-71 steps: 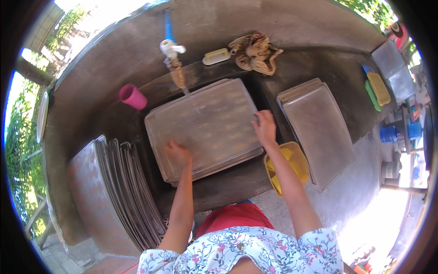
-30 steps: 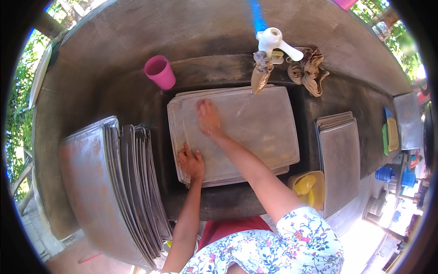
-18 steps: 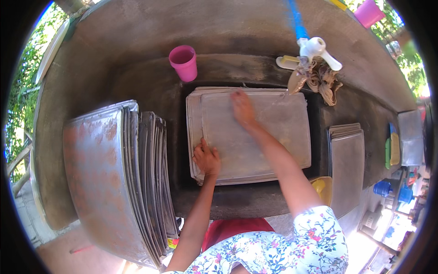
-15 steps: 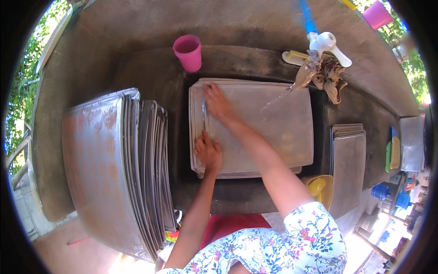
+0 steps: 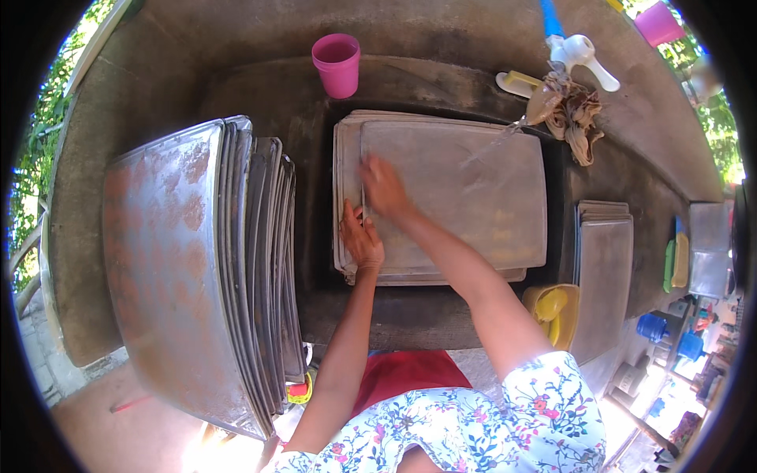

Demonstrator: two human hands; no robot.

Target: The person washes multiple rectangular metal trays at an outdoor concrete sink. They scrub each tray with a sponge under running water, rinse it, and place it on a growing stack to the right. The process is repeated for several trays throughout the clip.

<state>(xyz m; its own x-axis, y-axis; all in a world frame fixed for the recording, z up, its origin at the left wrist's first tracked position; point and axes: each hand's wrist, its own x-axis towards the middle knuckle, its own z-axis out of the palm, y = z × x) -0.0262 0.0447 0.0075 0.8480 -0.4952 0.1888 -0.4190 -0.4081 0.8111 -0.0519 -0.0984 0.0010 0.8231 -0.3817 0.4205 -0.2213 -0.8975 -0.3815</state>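
A stack of flat grey metal baking trays point(image 5: 473, 205) lies in the dark basin before me, its top tray shifted slightly right of those beneath. At the top tray's left rim, my left hand point(image 5: 363, 240) has its fingers curled round the edge, the thumb toward the tray. Just above it, my right hand point(image 5: 385, 189) rests over the same rim, smeared by motion, so its fingers cannot be made out. Water runs from a cloth point(image 5: 577, 122) bunched under the white tap point(image 5: 579, 54) onto the top tray.
Several rusty trays point(image 5: 169, 260) stand upright at the left. A pink cup point(image 5: 337, 67) sits on the ledge behind. At right are a yellow container point(image 5: 561, 331), another tray stack point(image 5: 603, 276) and green and yellow scrubbing tools point(image 5: 676, 260). A yellow-handled brush point(image 5: 516, 83) lies near the tap.
My right hand has slid toward me along the tray's left rim, nearer my left hand. My left hand has turned, its fingers now hooked at the edge. The whole view has shifted slightly.
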